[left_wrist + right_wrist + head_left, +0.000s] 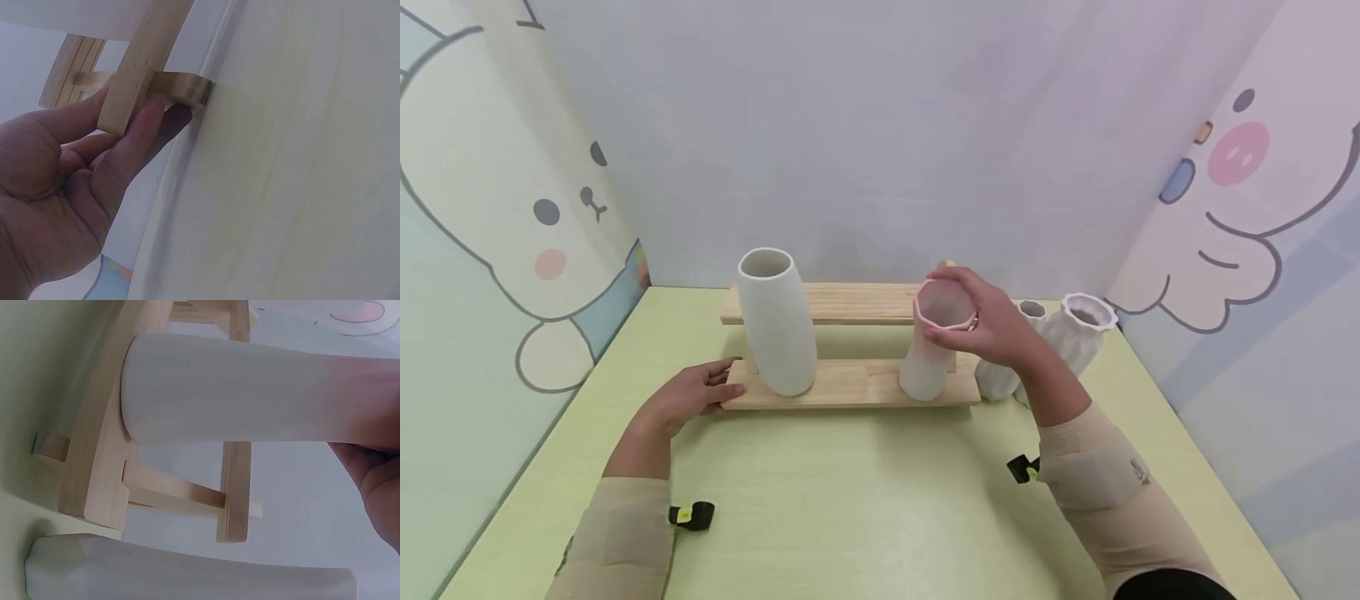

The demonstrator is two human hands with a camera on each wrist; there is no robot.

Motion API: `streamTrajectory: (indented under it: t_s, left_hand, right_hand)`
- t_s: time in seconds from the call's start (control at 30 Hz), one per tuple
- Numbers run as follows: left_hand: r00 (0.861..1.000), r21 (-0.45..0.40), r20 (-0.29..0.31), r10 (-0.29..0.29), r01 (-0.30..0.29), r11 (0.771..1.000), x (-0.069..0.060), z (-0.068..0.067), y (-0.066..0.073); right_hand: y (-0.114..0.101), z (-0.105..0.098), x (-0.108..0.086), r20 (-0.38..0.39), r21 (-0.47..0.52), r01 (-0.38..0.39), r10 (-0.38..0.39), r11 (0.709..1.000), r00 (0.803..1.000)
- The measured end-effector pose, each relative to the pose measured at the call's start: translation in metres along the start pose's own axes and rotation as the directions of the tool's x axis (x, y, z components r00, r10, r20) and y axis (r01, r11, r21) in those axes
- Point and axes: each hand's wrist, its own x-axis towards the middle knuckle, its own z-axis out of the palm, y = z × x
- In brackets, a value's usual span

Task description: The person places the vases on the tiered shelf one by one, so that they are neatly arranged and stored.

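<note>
A two-tier wooden rack [857, 385] stands on the table, and my left hand [694, 392] grips the left end of its lower shelf. In the left wrist view the thumb and fingers pinch the shelf end [128, 81]. On the lower shelf's left part stands a tall white vase [778, 333]. A pink-and-white vase [925, 358] stands on the right part of that shelf. My right hand [981, 321] holds this vase round its pink rim, thumb in front and fingers behind. In the right wrist view the base of the pink-and-white vase [219, 390] meets the shelf.
Right of the rack stand two more white vases: a ribbed one with a flared rim [1082, 329] and a smaller one [997, 379] partly behind my right hand. The rack's upper shelf [857, 302] lies behind. A grey-white wall [865, 150] rises at the table's back edge.
</note>
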Motion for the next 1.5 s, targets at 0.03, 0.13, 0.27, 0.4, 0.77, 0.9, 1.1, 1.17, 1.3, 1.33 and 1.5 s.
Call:
streamTrajectory:
  t_s: [0.03,0.13,0.27,0.4,0.77,0.9,1.1,1.17,1.3,1.33,1.5]
  left_hand:
    - [1.0,0.0,-0.003,-0.004,0.004,1.0,0.0,0.0,0.0]
    - [1.0,0.001,-0.002,-0.002,0.002,1.0,0.0,0.001,0.0]
    - [1.0,-0.011,0.003,0.001,-0.001,1.0,0.0,0.001,0.0]
    - [1.0,-0.018,0.012,0.007,-0.007,1.0,0.0,0.001,0.0]
    - [1.0,-0.026,0.022,0.015,-0.014,1.0,-0.001,0.0,-0.001]
    - [1.0,-0.031,0.022,0.016,-0.015,0.999,-0.001,0.0,-0.001]
    - [0.999,-0.032,0.022,0.024,-0.023,0.999,-0.001,0.0,-0.002]
    - [0.999,-0.033,0.021,0.024,-0.023,0.999,0.0,0.0,-0.002]
    - [1.0,-0.031,0.016,0.023,-0.022,0.999,0.001,0.0,-0.003]
    - [1.0,-0.029,0.014,0.022,-0.022,0.999,0.001,0.0,-0.004]
    - [1.0,-0.025,0.016,0.024,-0.024,0.999,0.002,0.0,-0.005]
  right_hand:
    - [0.001,0.0,0.002,0.009,0.005,-0.007,0.007,1.0,1.0]
    - [0.002,0.0,0.007,0.036,0.022,-0.037,0.036,0.999,0.999]
    - [0.006,-0.003,0.013,0.057,0.026,-0.086,0.084,0.996,0.995]
    - [0.007,-0.006,0.016,0.071,0.036,-0.12,0.117,0.992,0.991]
    - [0.011,-0.005,0.018,0.088,0.065,-0.144,0.138,0.987,0.987]
    - [0.012,-0.004,0.017,0.089,0.08,-0.158,0.15,0.984,0.985]
    - [0.011,0.0,0.016,0.057,0.188,-0.143,0.135,0.972,0.989]
    - [0.01,0.002,0.015,0.032,0.246,-0.141,0.138,0.959,0.99]
    - [0.01,0.01,0.012,-0.009,0.362,-0.163,0.178,0.918,0.984]
    - [0.011,0.012,0.011,-0.017,0.385,-0.176,0.197,0.906,0.98]
    - [0.011,0.018,0.008,-0.043,0.44,-0.211,0.255,0.873,0.966]
